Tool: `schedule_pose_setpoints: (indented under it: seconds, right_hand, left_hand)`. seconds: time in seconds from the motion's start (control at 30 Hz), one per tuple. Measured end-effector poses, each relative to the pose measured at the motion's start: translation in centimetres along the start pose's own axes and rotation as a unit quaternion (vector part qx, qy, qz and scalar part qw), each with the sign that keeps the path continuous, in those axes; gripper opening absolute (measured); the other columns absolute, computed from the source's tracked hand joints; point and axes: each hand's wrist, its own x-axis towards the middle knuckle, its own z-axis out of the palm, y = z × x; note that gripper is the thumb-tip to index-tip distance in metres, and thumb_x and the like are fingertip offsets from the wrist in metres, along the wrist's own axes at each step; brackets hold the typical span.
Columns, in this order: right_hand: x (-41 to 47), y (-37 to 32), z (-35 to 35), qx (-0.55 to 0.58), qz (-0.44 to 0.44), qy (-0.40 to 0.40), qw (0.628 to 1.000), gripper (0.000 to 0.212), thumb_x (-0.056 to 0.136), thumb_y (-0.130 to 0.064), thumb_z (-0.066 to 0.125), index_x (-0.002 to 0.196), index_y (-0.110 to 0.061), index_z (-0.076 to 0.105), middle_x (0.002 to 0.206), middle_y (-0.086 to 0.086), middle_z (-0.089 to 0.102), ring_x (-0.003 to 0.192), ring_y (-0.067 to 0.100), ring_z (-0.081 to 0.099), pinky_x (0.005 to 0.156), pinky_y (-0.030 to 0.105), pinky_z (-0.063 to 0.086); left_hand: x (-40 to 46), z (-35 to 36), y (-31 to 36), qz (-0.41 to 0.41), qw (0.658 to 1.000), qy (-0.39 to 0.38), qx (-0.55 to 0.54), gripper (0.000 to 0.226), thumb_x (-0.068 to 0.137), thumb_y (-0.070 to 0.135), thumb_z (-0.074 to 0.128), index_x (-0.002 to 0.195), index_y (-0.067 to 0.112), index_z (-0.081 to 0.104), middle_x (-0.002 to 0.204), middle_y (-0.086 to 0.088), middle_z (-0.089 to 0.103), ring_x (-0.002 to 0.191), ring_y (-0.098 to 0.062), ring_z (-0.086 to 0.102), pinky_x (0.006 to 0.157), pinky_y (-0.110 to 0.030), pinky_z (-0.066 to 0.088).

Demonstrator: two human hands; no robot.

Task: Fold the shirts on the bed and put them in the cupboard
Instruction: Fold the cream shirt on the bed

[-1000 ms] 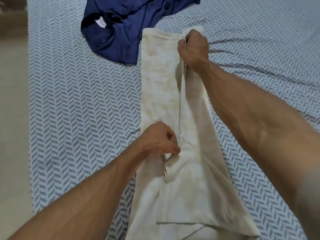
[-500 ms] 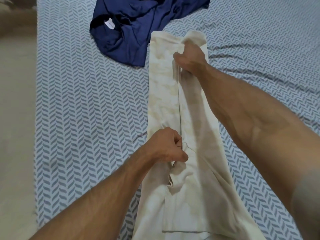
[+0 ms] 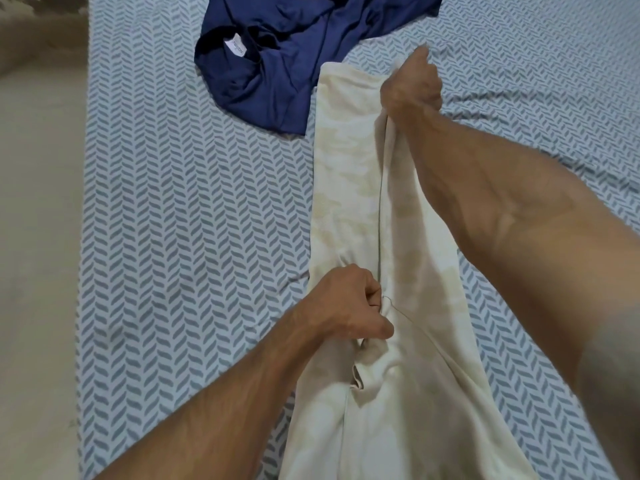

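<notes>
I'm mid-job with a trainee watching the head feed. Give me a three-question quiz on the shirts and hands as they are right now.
1. True or false: the navy shirt is already folded flat.
2. Multiple choice: what does the left hand grip? A) the navy shirt B) the cream shirt C) the bed sheet
3. Fill in: the right hand pinches the cream shirt near its ____ end, far or near.

Key
1. False: it lies crumpled beyond the cream shirt, label showing.
2. B: its fingers curl on the fold edge midway along.
3. Far.
</notes>
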Motion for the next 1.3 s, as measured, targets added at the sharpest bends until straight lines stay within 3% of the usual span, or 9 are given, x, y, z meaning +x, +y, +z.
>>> schedule_pose_setpoints:
  seconds: [0.13,0.37,0.57,0.7,0.87,0.97,1.03,1.17,1.3]
  right_hand:
    - [1.4,0.6,0.9,0.059,0.013,0.051,0.997,0.038,0.106,-0.04,0.038,0.134,-0.018,0.05,0.129,0.005,0.062,0.121,0.026,0.059,0.092,0.035,0.044]
    - [2.1,1.9,2.5,0.097,-0.031,-0.043,0.994,0.03,0.096,-0.017,0.042,0.116,-0.015,0.065,0.118,0.006,0.067,0.118,0.026,0.06,0.091,0.026,0.045]
    - [-0.2,4.2,1.4,0.111,-0.066,-0.13,0.983,0.066,0.092,-0.01,0.043,0.157,-0.015,0.033,0.154,0.005,0.047,0.141,0.024,0.042,0.116,0.029,0.033]
    - [-5.1,6.9,-0.1,0.025,-0.158,-0.156,0.975,0.048,0.098,-0.025,0.044,0.144,-0.01,0.048,0.148,0.011,0.052,0.134,0.03,0.049,0.106,0.03,0.034]
    - [-18.6,12.8,-1.8,-0.003,-0.188,-0.109,0.976,0.04,0.083,0.003,0.056,0.118,-0.01,0.067,0.126,0.008,0.061,0.122,0.027,0.053,0.103,0.042,0.045]
    - [-22.8,15.4,-1.4,-0.055,-0.18,-0.168,0.968,0.075,0.084,-0.001,0.059,0.155,-0.015,0.039,0.165,0.01,0.027,0.153,0.029,0.02,0.125,0.042,0.015]
    - [-23.3,14.9,-2.4,-0.072,-0.175,-0.207,0.96,0.081,0.087,-0.004,0.058,0.16,-0.018,0.026,0.169,0.01,0.012,0.156,0.029,0.007,0.125,0.042,0.004]
    - [-25.6,14.7,-5.0,-0.026,-0.17,-0.229,0.958,0.056,0.088,0.001,0.058,0.144,-0.003,0.049,0.152,0.023,0.041,0.145,0.037,0.032,0.115,0.036,0.025]
    - [-30.9,19.0,-7.3,-0.01,-0.201,-0.178,0.963,0.047,0.1,-0.018,0.056,0.145,-0.006,0.048,0.15,0.014,0.048,0.141,0.029,0.042,0.115,0.027,0.025]
  left_hand:
    - [0.0,0.0,0.0,0.003,1.0,0.005,0.011,0.027,0.059,0.013,0.076,0.064,-0.002,0.055,0.088,-0.012,0.066,0.061,-0.013,0.054,0.064,-0.042,0.058]
    - [0.1,0.1,0.0,0.0,1.0,0.003,0.006,0.025,0.059,0.012,0.076,0.063,-0.001,0.055,0.085,-0.008,0.065,0.059,-0.01,0.052,0.058,-0.027,0.049]
    - [0.3,0.0,0.2,0.003,1.0,-0.004,0.024,0.022,0.063,0.013,0.077,0.063,0.003,0.058,0.089,-0.011,0.067,0.062,-0.012,0.054,0.065,-0.039,0.057]
    - [0.4,0.0,0.3,0.003,0.999,-0.002,0.036,0.023,0.065,0.015,0.077,0.064,0.005,0.057,0.086,-0.016,0.066,0.06,-0.013,0.054,0.066,-0.041,0.056]
    - [-0.4,0.3,1.2,0.004,0.998,0.002,0.056,0.019,0.072,0.013,0.073,0.065,0.013,0.055,0.067,-0.002,0.056,0.056,-0.009,0.05,0.054,-0.022,0.044]
    - [-1.9,0.7,2.0,-0.002,0.998,0.016,0.061,0.013,0.072,0.013,0.071,0.067,0.008,0.06,0.066,-0.001,0.054,0.056,-0.011,0.048,0.052,-0.023,0.041]
    - [-3.9,1.1,2.6,0.009,0.999,0.022,0.041,0.022,0.071,0.015,0.074,0.06,0.01,0.055,0.057,-0.002,0.045,0.049,-0.01,0.039,0.052,-0.03,0.037]
    - [-8.4,2.8,2.1,-0.073,0.986,0.08,0.125,0.039,0.077,0.046,0.078,0.074,0.012,0.06,0.067,-0.003,0.06,0.059,-0.015,0.053,0.056,-0.032,0.038]
    - [-11.9,4.3,0.6,-0.147,0.985,0.078,0.053,0.032,0.071,0.034,0.08,0.058,0.015,0.057,0.056,-0.002,0.056,0.052,-0.018,0.053,0.052,-0.027,0.035]
